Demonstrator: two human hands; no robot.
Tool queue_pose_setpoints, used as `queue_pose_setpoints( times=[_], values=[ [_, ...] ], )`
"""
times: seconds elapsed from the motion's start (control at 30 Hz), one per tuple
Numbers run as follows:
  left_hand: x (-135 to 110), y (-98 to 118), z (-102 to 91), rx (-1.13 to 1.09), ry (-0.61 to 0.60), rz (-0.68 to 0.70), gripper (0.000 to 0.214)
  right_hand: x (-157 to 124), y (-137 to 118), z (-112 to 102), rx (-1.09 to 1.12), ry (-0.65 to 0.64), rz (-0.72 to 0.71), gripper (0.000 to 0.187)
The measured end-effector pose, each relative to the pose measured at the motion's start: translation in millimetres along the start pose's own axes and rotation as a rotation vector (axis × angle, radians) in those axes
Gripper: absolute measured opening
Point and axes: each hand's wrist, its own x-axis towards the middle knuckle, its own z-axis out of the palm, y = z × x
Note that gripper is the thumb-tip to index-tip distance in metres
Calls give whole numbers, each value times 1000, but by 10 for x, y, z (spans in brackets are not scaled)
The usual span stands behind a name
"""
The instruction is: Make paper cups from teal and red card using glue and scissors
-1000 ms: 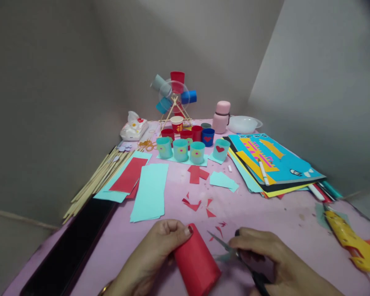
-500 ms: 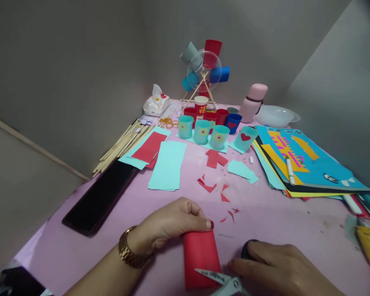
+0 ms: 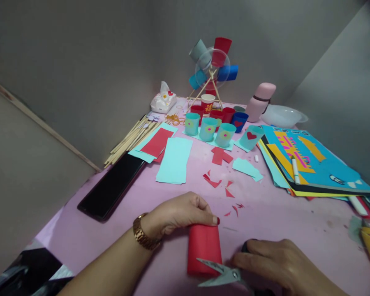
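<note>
Now the scissors (image 3: pixel 235 274) are spreading their blades at the near end of the red paper tube (image 3: pixel 205 246).

The left hand (image 3: pixel 185 211) is pinching the tube's far end, and the tube is lying between the hands, closer to the left; the right hand (image 3: pixel 268 263) is gripping the scissors by their dark handles. One blade is crossing over the tube, the other is pointing just below its near edge; whether either is touching cannot be told. The work seems to be centring on that edge. A second ago the scissors were pointing away, beside the tube, which was slanting more; now it is sitting straighter, and the watch (image 3: pixel 143 234) on the left wrist is showing fully. Red scraps (image 3: pixel 215 183) are lying beyond both hands.
</note>
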Motion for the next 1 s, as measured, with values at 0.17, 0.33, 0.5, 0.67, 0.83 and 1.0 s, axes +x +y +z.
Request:
queue_pose_setpoints(
  times=[0.17,0.33,0.5,0.67,0.83,1.0],
  values=[
    [-2,7,2,2,-3,13,17,-19,-12,19,-17,54,-6,21],
    [-12,20,0,1,7,23,17,-32,6,67,17,35,19,21],
    [-17,20,-4,2,6,22,17,-16,61,158,66,-91,96,18],
    [-14,20,0,2,31,27,18,8,51,128,56,-58,94,29],
    [-14,27,1,-11,54,34,19,24,5,63,34,-26,119,34],
    [-11,29,1,-63,56,26,17,18,40,95,78,-95,143,44]
  ],
)
